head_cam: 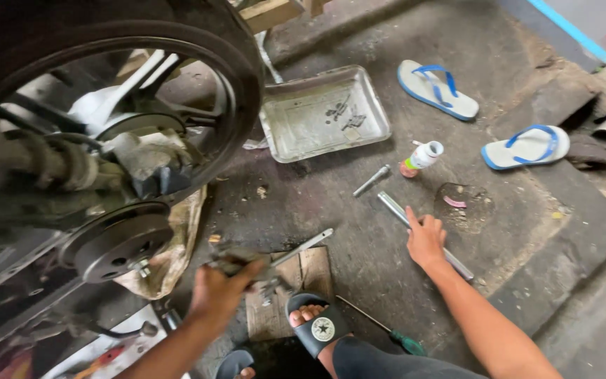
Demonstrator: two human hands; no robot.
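Floor (359, 210) of a workshop, concrete, stained, seen from my head camera looking down. My left hand (220, 289) is closed around a grimy metal part (236, 260), grip tight on it, near centre-left just in front of the wheel (198, 49). A wrench (303, 247) sticks out to the right from that hand, lying over a board (313, 270); I can't tell if the wrench is held or just touching the part. My right hand (426, 242) is flat on the floor, fingers spread, resting on a long metal rod (395, 208), grip wide, not closed on it. The rod runs from far-left to near-right under the palm.

Left side: wheel with brake disc (117, 242) and a spring shock (43, 165), a cloth (173, 245) beneath the disc. Far centre: metal tray (296, 137) with a few small bits inside. A bolt (372, 180) lies between tray and rod, apart from both. A small white bottle (421, 158) lies on its side just right of the bolt. Two blue-strapped flip-flops (438, 88) far right, well apart from each other. Near centre: my foot in a black slide (317, 326), touching the board's near edge. A green-handled screwdriver (380, 328) lies right of the slide.
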